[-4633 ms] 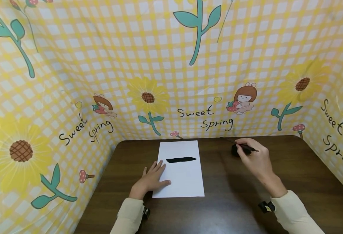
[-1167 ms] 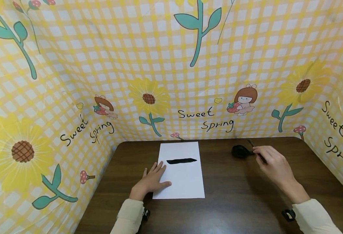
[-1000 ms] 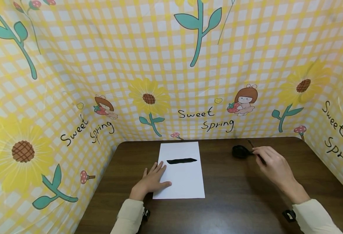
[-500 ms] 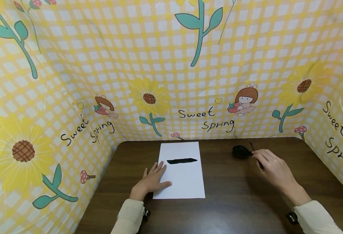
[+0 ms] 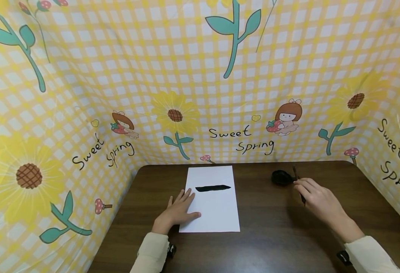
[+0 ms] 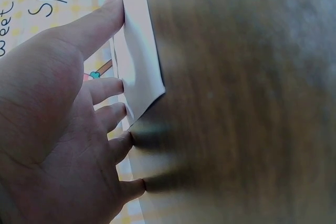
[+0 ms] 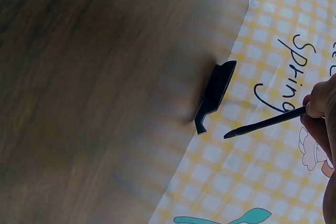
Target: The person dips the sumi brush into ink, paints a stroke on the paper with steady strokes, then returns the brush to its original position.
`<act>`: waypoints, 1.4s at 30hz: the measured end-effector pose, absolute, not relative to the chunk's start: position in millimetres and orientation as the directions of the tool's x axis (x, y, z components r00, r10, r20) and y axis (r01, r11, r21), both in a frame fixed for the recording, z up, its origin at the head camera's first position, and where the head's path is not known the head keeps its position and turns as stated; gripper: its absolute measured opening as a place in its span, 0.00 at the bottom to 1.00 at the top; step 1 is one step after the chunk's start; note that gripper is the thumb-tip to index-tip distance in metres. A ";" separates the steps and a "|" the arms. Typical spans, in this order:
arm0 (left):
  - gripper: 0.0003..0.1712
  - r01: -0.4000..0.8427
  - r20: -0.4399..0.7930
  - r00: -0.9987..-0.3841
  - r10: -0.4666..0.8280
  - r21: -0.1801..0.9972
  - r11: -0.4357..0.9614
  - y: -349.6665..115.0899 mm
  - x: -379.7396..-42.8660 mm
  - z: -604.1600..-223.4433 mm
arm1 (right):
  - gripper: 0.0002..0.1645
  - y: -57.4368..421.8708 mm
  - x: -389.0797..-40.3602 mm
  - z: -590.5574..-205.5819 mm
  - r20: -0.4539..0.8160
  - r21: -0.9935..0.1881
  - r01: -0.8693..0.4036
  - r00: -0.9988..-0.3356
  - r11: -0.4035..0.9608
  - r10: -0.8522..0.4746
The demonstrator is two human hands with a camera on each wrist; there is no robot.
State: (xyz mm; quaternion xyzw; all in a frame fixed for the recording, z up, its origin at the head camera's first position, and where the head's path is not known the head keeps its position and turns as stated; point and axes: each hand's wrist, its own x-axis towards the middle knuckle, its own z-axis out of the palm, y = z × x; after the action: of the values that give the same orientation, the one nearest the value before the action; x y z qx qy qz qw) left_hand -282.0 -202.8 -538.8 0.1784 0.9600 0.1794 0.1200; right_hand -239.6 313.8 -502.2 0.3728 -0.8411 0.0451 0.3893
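Observation:
My left hand [image 5: 176, 212] rests with spread fingers on the left edge of a white sheet of paper [image 5: 217, 216]. A broad black stroke [image 5: 213, 188] crosses the sheet's upper half. At the right, my right hand [image 5: 317, 199] pinches a slim dark brush [image 7: 268, 123] between thumb and fingers. Just left of those fingers lies a small black dish [image 5: 281, 178] with a short handle pointing toward the hand. In the right wrist view, one brush end hangs free of the dish, near its handle. Curled fingers hide part of the brush.
A dark wooden table [image 5: 264, 235] carries everything. Yellow checked cloth [image 5: 234, 98] printed with flowers rises behind its back edge and along both sides. Both wrists wear black straps with a camera [image 5: 344, 258].
My right hand has moved from above the black dish to its right, brush still pinched, and edged slightly nearer during the last second. The left hand and paper stay put.

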 end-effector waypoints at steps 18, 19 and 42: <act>0.53 0.298 -0.179 -0.907 0.381 0.368 0.881 -200.5 -280.6 -531.8 | 0.33 317.4 -236.8 -507.2 0.631 0.238 -0.672 -0.442 0.702 -0.638; 0.53 0.298 -0.178 -0.907 0.382 0.371 0.880 -200.4 -280.3 -531.5 | 0.35 317.2 -236.3 -507.7 0.628 0.239 -0.670 -0.445 0.702 -0.639; 0.53 0.292 -0.182 -0.907 0.380 0.377 0.879 -199.5 -278.6 -529.2 | 0.38 314.6 -227.2 -521.7 0.565 0.243 -0.643 -0.515 0.726 -0.645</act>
State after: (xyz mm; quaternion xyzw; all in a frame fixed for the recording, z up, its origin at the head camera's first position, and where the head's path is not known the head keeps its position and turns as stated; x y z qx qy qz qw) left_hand -278.6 -199.5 -529.2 0.1748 0.9610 0.1732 0.1262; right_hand -227.2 314.6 -521.7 0.3701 -0.8703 -0.0013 0.3250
